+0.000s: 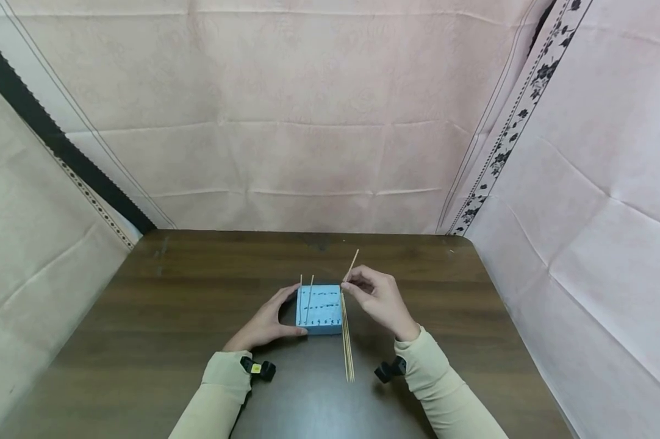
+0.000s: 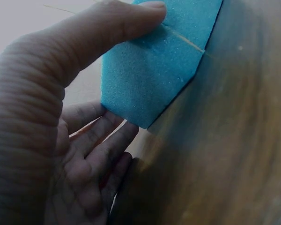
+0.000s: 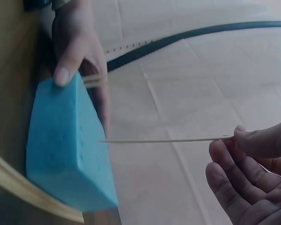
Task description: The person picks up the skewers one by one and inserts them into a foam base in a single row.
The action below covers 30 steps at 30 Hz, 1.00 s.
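Currently, a light-blue rectangular foam block with rows of small dark holes [image 1: 319, 305] sits on the brown wood-grain table [image 1: 198, 292], about midway between its left and right edges and with its far edge beyond. The left hand [image 1: 268, 321] holds the block's left side, thumb at the near left corner, fingers towards the far left one. Two thin pale wooden sticks [image 1: 310, 299] stand in the block near that side. The right hand [image 1: 382, 300] pinches a single thin wooden stick [image 1: 352, 263] narrowly between thumb and fingertips, its lower end at the block's top face; whether it is inside a hole I cannot tell. Just beside the block's right side, a bundle of slender wooden sticks [image 1: 347, 347] lies on the table, pointing towards the near edge. Pale creased cloth [image 1: 308, 158] hangs behind the far edge
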Tool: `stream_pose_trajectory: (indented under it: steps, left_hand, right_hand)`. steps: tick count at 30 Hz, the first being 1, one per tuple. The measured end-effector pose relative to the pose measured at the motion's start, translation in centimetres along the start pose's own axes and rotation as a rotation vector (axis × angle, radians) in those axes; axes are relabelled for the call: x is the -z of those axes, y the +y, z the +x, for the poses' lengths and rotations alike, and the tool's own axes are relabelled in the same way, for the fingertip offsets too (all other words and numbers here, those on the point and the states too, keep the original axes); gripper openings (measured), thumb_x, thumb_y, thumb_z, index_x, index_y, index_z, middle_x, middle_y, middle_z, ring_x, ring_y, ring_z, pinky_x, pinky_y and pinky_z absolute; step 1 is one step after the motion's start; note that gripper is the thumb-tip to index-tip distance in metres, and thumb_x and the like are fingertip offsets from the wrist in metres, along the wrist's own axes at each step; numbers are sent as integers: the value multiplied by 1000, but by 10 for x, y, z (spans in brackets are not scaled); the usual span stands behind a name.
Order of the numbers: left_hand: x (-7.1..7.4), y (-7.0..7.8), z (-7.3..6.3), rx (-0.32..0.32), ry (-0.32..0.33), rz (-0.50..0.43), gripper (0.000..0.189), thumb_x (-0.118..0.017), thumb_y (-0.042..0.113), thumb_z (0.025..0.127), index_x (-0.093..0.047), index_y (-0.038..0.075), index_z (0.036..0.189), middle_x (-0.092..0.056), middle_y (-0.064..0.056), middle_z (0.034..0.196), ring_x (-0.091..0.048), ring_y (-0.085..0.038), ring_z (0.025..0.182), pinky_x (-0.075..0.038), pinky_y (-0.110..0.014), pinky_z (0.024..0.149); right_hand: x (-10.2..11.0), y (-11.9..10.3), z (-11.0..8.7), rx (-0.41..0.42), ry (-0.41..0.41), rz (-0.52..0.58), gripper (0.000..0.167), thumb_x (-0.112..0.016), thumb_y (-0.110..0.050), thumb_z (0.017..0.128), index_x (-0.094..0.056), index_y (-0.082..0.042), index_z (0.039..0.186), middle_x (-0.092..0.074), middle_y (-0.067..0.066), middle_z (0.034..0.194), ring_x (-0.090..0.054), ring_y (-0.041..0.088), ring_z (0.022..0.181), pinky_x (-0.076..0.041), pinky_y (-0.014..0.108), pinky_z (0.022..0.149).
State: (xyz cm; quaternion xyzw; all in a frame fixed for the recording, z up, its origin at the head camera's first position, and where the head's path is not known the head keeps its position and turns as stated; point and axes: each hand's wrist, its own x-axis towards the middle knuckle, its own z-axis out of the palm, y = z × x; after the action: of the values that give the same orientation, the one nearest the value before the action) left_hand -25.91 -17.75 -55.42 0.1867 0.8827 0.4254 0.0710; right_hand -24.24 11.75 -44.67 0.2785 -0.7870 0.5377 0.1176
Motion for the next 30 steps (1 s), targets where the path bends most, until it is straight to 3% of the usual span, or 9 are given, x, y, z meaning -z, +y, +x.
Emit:
stream_pose_trajectory:
  steps: [7, 11, 15, 24, 30]
  left_hand:
    - [1, 1, 1, -12, 8, -12, 110, -87, 59, 70, -29, 30, 159, -31, 3, 160, -30, -27, 146, -29, -66, 110]
    - [2, 1, 2, -14, 2, -9, 110, -86, 60, 70, -29, 31, 159, -31, 4, 160, -30, -26, 146, -29, -65, 111]
    - [2, 1, 0, -11, -7, -9, 109, -85, 61, 70, -28, 33, 159, -31, 5, 160, -29, -25, 146, -29, -64, 111]
    - [3, 2, 1, -8, -11, -29, 109, -86, 60, 71, -28, 34, 159, -31, 5, 159, -29, -25, 146, -28, -65, 111]
    - [3, 3, 1, -6, -15, -28, 110, -86, 60, 70, -28, 32, 160, -30, 5, 160, -27, -25, 147, -28, -65, 111]
  right_hand:
    - [-20, -5, 4, -6, -93, 29, 6, -72, -9, 94, -71, -13, 100, -73, 0, 94, -72, 29, 84, -59, 31, 76]
    - [-24, -7, 6, 9, -113, 33, 5, -70, -10, 96, -70, -10, 101, -73, 6, 95, -72, 30, 85, -59, 32, 76]
    - [-26, -9, 6, 19, -121, 41, 5, -70, -11, 96, -70, -12, 100, -72, 3, 95, -71, 32, 84, -59, 35, 75]
    - [-33, -9, 7, 53, -130, 6, 7, -70, -11, 96, -69, -15, 100, -71, -4, 92, -70, 28, 78, -58, 40, 67]
    - [-35, -6, 7, 58, -130, -45, 6, -71, -13, 96, -69, -17, 100, -70, -8, 92, -68, 20, 77, -57, 35, 68]
